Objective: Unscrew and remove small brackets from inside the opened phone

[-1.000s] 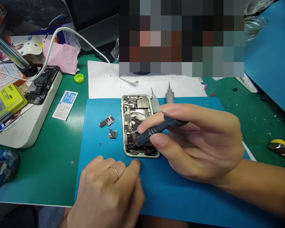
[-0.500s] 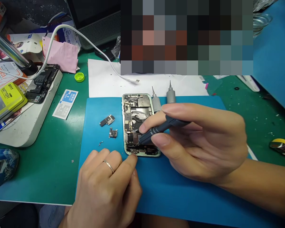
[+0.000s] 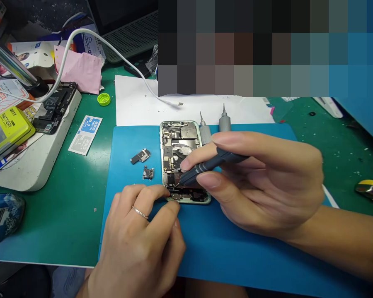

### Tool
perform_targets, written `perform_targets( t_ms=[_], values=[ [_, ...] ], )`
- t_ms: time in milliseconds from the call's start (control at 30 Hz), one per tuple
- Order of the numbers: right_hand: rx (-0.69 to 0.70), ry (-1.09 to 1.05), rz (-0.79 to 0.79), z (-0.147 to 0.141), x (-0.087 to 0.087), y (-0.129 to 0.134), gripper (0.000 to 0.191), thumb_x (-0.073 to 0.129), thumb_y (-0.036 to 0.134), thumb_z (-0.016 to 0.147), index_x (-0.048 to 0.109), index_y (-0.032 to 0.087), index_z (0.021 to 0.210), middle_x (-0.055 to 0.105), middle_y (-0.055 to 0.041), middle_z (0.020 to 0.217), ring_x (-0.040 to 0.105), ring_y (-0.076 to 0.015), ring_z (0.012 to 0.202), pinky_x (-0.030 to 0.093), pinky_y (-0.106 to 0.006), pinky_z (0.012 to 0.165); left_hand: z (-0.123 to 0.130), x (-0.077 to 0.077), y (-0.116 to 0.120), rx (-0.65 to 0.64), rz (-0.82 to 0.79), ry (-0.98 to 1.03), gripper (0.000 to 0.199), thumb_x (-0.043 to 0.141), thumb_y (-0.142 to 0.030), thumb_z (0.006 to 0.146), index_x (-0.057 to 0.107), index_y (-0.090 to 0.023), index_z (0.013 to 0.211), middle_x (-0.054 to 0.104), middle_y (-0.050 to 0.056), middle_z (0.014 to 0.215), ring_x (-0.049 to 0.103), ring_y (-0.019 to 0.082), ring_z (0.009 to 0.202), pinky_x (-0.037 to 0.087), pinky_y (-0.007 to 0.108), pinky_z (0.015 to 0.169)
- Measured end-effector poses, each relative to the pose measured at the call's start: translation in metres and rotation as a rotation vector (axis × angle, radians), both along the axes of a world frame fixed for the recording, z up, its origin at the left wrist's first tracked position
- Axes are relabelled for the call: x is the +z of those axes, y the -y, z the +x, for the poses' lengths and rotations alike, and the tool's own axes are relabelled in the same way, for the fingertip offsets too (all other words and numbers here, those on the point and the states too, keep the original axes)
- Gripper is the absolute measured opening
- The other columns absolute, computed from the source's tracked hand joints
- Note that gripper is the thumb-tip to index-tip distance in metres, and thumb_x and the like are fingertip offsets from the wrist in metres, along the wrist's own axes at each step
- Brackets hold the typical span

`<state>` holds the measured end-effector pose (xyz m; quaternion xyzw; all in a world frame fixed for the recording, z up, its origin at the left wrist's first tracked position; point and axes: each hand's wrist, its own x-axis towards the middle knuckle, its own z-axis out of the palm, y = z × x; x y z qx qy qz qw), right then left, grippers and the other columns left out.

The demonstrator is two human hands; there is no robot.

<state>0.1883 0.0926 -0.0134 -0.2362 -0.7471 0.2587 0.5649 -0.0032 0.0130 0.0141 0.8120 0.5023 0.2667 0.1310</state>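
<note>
An opened smartphone (image 3: 168, 153) with its inner parts bare lies on the blue mat (image 3: 224, 252). At its lower left corner, my left hand (image 3: 136, 236) is closed, with two bent fingertips pressed to the edge. My right hand (image 3: 267, 186) grips a dark, slim screwdriver (image 3: 202, 169) like a pen. The tool slants down to the left, and its thin tip meets the lower part of the phone; the exact contact spot is too small to make out. Left of the phone lie a metal shield plate (image 3: 141, 156) and a small circuit piece (image 3: 148, 172).
Two grey screwdrivers (image 3: 205, 133) (image 3: 224, 122) lie tips up beyond the phone. A white cable (image 3: 112, 49) arches over to the white paper (image 3: 136, 107). At left are a white block (image 3: 46, 169) with phone parts and a green cap (image 3: 103, 99). A yellow-black tool (image 3: 371, 191) lies right.
A finger of my left hand has stretched forward onto the phone's left lower edge. The tiny bits left of the phone are now hidden behind that hand. The screwdriver tip has shifted slightly up-left.
</note>
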Motion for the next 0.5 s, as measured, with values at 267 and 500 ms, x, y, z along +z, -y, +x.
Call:
perform_targets(
  t_ms=[267,500],
  values=[
    [0.025,0.04,0.058,0.0011,0.0076,-0.0061,0.074,0.065,-0.003,0.089,0.056,0.031,0.153,0.078,-0.0021,0.125,0.079,-0.0159,0.088,0.071,-0.025,0.072,-0.0017,0.0004,-0.0007,0.004,-0.009,-0.029,0.026,0.059,-0.011,0.101,0.072,-0.02,0.121,0.071,0.005,0.133,0.055,0.023,0.109,0.046,0.04,0.091],
    [0.035,-0.006,0.173,0.0018,0.0086,-0.0102,0.073,0.066,-0.01,0.082,0.064,0.029,0.144,0.077,0.0005,0.114,0.076,-0.0122,0.086,0.069,-0.021,0.073,-0.0028,-0.0002,0.0004,-0.022,-0.01,-0.082,0.034,0.056,-0.012,0.102,0.069,-0.019,0.132,0.066,0.007,0.144,0.052,0.024,0.116,0.045,0.041,0.096]
  ],
)
